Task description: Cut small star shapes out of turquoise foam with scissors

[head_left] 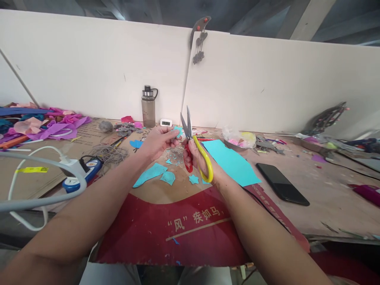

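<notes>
My right hand (pixel 198 157) grips scissors (pixel 190 136) with a red and a yellow handle, blades parted and pointing up. My left hand (pixel 158 140) pinches a small turquoise foam piece (pixel 178 130) just left of the blades. Both hands hover above the worktable. Below them lie several turquoise offcuts (pixel 151 174) and a small star shape (pixel 194 179) on red-printed cardboard (pixel 178 225). A larger turquoise sheet (pixel 231 162) lies right of my right hand.
A black phone (pixel 282 184) lies at the right. A grey water bottle (pixel 148 106) and small digital timer (pixel 166 122) stand by the white back wall. Purple and pink scraps (pixel 44 124) pile at far left; power strip (pixel 80 176) and cables lie left.
</notes>
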`<state>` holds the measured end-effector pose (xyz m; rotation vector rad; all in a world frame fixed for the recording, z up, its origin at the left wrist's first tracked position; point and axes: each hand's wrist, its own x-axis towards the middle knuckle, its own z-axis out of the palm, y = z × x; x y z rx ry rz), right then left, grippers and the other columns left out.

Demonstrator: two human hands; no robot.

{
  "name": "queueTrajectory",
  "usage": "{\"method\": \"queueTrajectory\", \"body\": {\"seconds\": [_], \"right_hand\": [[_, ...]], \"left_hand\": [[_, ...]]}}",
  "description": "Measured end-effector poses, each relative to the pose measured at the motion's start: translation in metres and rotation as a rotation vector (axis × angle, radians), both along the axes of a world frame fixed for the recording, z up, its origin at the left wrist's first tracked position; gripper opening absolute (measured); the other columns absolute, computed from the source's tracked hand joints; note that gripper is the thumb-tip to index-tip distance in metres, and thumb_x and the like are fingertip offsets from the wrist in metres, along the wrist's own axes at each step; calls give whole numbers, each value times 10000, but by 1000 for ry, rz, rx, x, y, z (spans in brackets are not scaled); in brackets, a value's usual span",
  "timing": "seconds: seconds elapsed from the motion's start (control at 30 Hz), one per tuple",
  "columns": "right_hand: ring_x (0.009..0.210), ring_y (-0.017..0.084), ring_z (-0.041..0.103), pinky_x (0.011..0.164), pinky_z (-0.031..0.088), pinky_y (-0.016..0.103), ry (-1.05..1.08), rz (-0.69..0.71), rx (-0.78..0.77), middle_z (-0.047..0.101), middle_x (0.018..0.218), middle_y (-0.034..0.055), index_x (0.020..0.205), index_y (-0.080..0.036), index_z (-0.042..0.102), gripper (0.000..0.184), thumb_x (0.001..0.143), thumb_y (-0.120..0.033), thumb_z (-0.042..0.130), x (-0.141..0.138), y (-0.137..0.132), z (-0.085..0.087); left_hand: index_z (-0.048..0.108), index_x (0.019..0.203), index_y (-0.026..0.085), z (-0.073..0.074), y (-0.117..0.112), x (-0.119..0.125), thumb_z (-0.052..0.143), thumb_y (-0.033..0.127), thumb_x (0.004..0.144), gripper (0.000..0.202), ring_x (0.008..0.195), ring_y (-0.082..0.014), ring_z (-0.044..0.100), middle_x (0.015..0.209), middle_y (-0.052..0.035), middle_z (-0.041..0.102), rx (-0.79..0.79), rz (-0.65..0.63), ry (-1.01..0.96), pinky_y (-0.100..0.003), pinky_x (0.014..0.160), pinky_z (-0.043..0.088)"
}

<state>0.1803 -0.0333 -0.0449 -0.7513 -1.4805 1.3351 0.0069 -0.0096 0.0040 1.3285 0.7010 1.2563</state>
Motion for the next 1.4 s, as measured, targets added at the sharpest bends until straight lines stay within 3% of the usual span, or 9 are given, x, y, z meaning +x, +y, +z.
{"method": "queueTrajectory", "body": {"seconds": [0.2,0.37,0.7,1.4], "right_hand": [[557,107,446,469,416,234,-54,130,-21,477,751,-44,1023,-253,515,510,910,-747,570,7,-5,-1],[548,101,422,472,415,230,-81,156,7,483,746,-51,1080,-241,540,518,920,-733,566,8,-5,-1],[537,98,412,475,394,221,-121,154,30,487,726,-51,1059,-236,562,534,905,-747,577,9,-6,0],[528,87,337,451,314,208,-136,155,1,415,703,-67,977,-241,521,531,873,-754,613,8,-7,3]], "left_hand": [[664,660,118,4,3,-7,887,269,707,273,498,-67,565,610,-32,658,-27,1,29,-202,506,419],[679,666,125,7,6,-13,857,252,740,230,505,-84,584,613,-56,680,-14,14,119,-215,511,421],[651,618,119,15,1,-15,839,193,752,242,497,-81,595,607,-68,682,-69,64,143,-202,498,414],[688,662,95,14,4,-17,879,227,711,238,505,-80,597,649,-82,702,-92,51,142,-206,496,430]]}}
